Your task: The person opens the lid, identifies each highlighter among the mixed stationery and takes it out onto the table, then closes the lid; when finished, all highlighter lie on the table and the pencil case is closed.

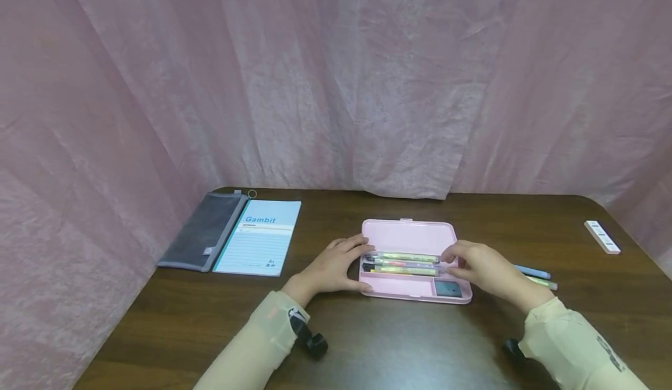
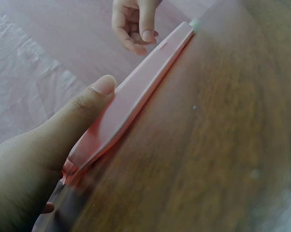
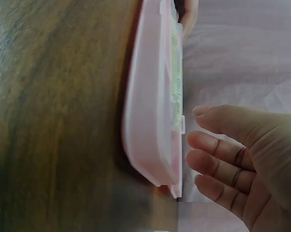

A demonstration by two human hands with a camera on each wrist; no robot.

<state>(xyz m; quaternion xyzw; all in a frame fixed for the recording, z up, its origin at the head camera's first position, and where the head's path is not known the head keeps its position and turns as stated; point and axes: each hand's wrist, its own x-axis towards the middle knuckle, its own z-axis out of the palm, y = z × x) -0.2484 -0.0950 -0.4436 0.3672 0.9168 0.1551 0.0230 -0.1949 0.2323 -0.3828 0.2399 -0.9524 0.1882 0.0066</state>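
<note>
A pink pencil case (image 1: 409, 235) lies on the table with its lid folded back. Several pens (image 1: 404, 256) lie side by side in its long compartment, and a dark bluish block (image 1: 448, 288) fills the small one at the near right. My left hand (image 1: 333, 267) grips the left end of the case; in the left wrist view its thumb (image 2: 104, 86) rests against the near wall. Over the right end hovers my right hand (image 1: 485, 270), its fingers loosely bent. From the right wrist view, nothing shows between those fingers (image 3: 210, 164), and they stand apart from the case.
Beyond my right hand lie a blue pen (image 1: 532, 271) and a light green one (image 1: 543, 283), partly hidden by the wrist. A white strip-like object (image 1: 602, 237) is at the far right. On the left, a light blue notebook (image 1: 259, 238) adjoins a dark zippered pouch (image 1: 205, 232).
</note>
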